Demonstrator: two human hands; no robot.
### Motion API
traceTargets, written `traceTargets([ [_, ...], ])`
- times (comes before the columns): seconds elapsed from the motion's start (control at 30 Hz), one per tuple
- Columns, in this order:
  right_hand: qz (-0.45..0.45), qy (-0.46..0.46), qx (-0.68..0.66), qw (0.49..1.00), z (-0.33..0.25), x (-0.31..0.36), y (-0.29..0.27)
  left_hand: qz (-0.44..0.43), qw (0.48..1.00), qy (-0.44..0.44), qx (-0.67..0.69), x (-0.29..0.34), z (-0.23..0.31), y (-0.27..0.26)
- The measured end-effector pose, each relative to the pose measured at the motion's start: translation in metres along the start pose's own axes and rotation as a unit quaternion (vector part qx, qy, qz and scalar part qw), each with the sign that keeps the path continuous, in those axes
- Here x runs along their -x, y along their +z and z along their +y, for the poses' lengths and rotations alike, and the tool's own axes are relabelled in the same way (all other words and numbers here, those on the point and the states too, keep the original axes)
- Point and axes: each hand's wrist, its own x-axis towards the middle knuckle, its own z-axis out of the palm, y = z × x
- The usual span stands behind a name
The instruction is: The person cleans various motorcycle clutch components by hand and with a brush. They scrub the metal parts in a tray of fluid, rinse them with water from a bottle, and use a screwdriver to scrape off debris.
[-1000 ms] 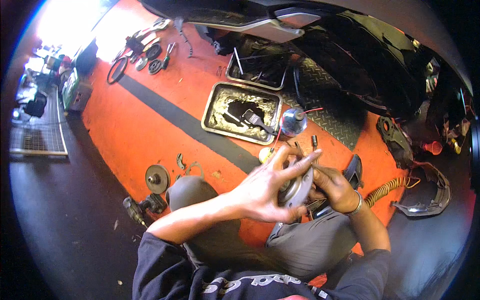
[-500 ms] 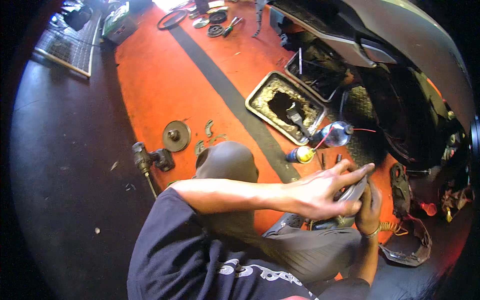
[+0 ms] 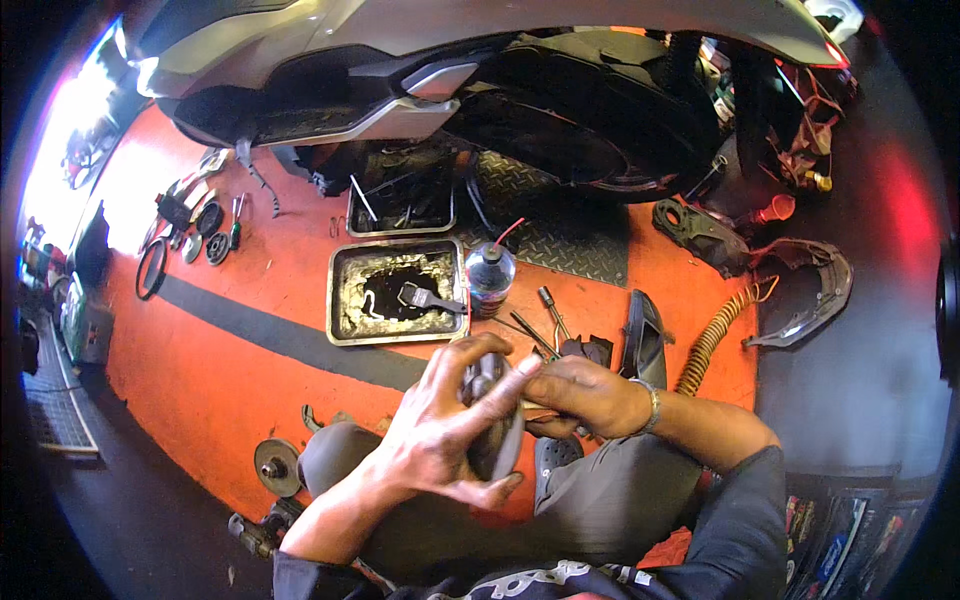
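Note:
In front of my lap, my left hand [image 3: 440, 425] is spread round a dark grey, rounded metal part [image 3: 484, 410] with a ridged face, thumb on one side and fingers on the other. Closed at the part's right edge is my right hand [image 3: 585, 392]; a thin pale strip shows under its curled fingers, but its kind is not clear. Just beyond my hands lies a metal tray [image 3: 333, 295] with dirty, golden-brown residue, and a black-handled brush [image 3: 432, 298] rests in it. A clear bottle [image 3: 490, 275] with a red straw stands beside the tray.
A second tray [image 3: 400, 232] lies farther off, below a motor scooter [image 3: 300, 50]. At right are a casing [image 3: 695, 232], a coiled yellow hose [image 3: 718, 335], a curved frame [image 3: 835, 285] and a dark sandal [image 3: 643, 335]. A metal disc [image 3: 277, 467] and a power drill [image 3: 252, 535] lie left.
My view has swung toward the right. My left hand, earlier over the top of the metal part, now grips round its left side; my right hand has shifted to its right edge.

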Motion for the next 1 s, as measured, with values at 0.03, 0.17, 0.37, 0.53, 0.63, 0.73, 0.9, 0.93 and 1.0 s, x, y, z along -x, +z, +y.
traceTargets([
  [0.03, 0.029, -0.041, 0.082, 0.995, 0.001, -0.005, 0.008, -0.017, 0.997, -0.061, 0.035, 0.004, 0.006, -0.003],
  [0.17, 0.163, -0.315, 0.627, 0.694, 0.017, -0.022, -0.009, 0.000, 0.766, -0.342, 0.545, 0.013, 0.018, 0.012],
  [0.37, 0.010, -0.277, 0.282, 0.918, 0.014, -0.024, 0.016, 0.063, 0.993, 0.043, -0.089, 0.032, -0.017, 0.010],
  [0.53, 0.161, -0.228, 0.538, 0.795, 0.025, -0.027, -0.001, 0.093, 0.835, -0.333, 0.428, 0.021, 0.000, 0.025],
  [0.63, 0.161, -0.214, 0.593, 0.759, 0.025, -0.028, -0.002, 0.058, 0.806, -0.301, 0.507, 0.020, -0.002, 0.018],
  [0.73, 0.090, -0.261, 0.465, 0.841, 0.020, -0.025, 0.003, 0.042, 0.993, -0.006, -0.113, 0.027, -0.017, 0.016],
  [0.9, 0.053, -0.265, 0.265, 0.926, 0.021, -0.021, 0.005, 0.082, 0.989, -0.075, 0.102, 0.028, -0.013, 0.026],
  [0.93, 0.055, -0.265, 0.263, 0.926, 0.023, -0.021, 0.004, 0.051, 0.969, -0.192, 0.148, 0.022, 0.001, 0.028],
  [1.0, 0.188, -0.313, 0.512, 0.778, 0.028, -0.021, 0.003, 0.025, 0.932, -0.311, 0.183, 0.012, 0.012, 0.028],
])
